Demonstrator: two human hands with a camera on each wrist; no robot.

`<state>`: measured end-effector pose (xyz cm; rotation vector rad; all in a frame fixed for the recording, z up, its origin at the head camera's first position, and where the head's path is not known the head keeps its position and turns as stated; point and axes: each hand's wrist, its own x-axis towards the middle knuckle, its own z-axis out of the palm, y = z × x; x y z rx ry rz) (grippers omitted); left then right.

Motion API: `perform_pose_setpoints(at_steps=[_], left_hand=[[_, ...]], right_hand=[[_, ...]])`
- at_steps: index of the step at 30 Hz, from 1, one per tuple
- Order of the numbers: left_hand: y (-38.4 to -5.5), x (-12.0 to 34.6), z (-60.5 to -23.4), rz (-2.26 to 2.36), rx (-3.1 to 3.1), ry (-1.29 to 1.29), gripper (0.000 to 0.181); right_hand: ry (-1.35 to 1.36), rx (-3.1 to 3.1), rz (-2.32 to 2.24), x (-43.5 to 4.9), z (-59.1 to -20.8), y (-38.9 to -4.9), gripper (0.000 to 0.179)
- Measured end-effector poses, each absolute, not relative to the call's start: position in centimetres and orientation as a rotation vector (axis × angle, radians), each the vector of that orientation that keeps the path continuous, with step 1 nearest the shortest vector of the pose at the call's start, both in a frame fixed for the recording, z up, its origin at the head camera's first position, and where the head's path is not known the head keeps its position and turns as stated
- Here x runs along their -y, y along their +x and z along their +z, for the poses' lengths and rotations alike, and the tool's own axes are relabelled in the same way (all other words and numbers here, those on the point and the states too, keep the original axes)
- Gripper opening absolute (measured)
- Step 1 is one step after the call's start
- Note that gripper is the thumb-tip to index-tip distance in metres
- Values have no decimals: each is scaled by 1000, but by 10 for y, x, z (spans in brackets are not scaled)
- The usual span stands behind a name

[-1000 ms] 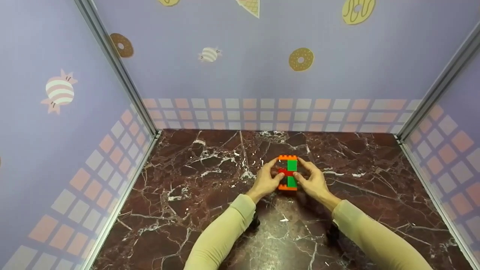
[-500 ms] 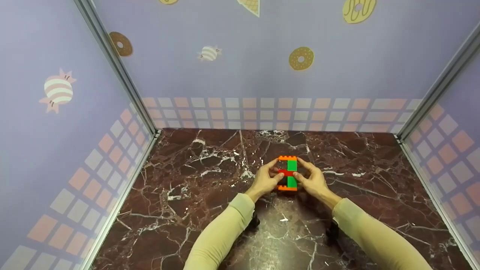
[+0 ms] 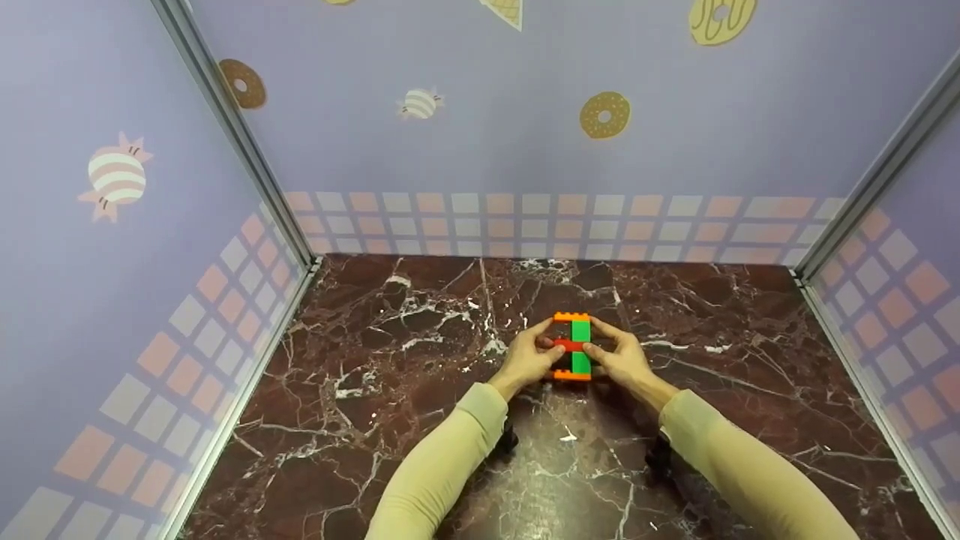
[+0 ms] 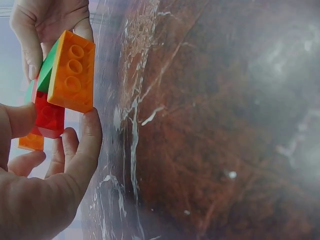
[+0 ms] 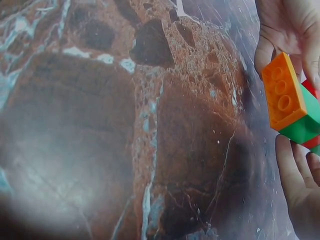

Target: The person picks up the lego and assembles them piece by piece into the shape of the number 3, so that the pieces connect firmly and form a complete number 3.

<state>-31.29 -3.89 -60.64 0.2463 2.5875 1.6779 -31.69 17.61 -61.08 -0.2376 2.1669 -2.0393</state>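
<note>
Both hands hold one assembly of toy building bricks between them, over the marble-patterned table. It has an orange brick (image 3: 572, 376) at the near end, another orange brick (image 3: 571, 317) at the far end, two green bricks (image 3: 581, 331) along the right side and a red brick (image 3: 568, 346) in the middle. My left hand (image 3: 528, 357) grips it from the left, thumb at the red brick. From the right, my right hand (image 3: 620, 358) holds it with the thumb at the red and green bricks. In the left wrist view the orange brick (image 4: 73, 72) shows its hollow underside.
The dark red table (image 3: 420, 420) has white veins and small pale specks. Lilac walls (image 3: 495, 142) with sweets and checks enclose its back and sides, joined by grey metal posts (image 3: 232, 135) at the corners.
The hands and the brick assembly have shifted very slightly left. The grip looks the same throughout, and the head view has tilted a little.
</note>
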Motion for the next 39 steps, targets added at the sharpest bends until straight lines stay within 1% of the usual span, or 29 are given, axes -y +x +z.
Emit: perform_pose_setpoints(at_steps=[8, 14, 22, 30, 34, 39], left_hand=[[-311, 38, -607, 1671, -2545, 127, 65], [-315, 36, -605, 1497, -2700, 161, 61], [-315, 35, -605, 1449, -2695, 157, 60], [-315, 33, -610, 1326, -2793, 153, 58], [-316, 32, -609, 1267, -2860, 179, 54], [-316, 32, -611, 1183, -2920, 200, 54]], right_hand=[[-157, -2134, -2022, -172, -612, -317, 67], [-106, -2254, -1956, -170, -612, -317, 68], [-102, -2374, -1865, -168, -615, -317, 69], [-24, -2420, -1810, -163, -614, -316, 66], [-38, -2434, -1783, -163, -614, -316, 65], [-65, -2567, -1646, -164, -615, -317, 59]])
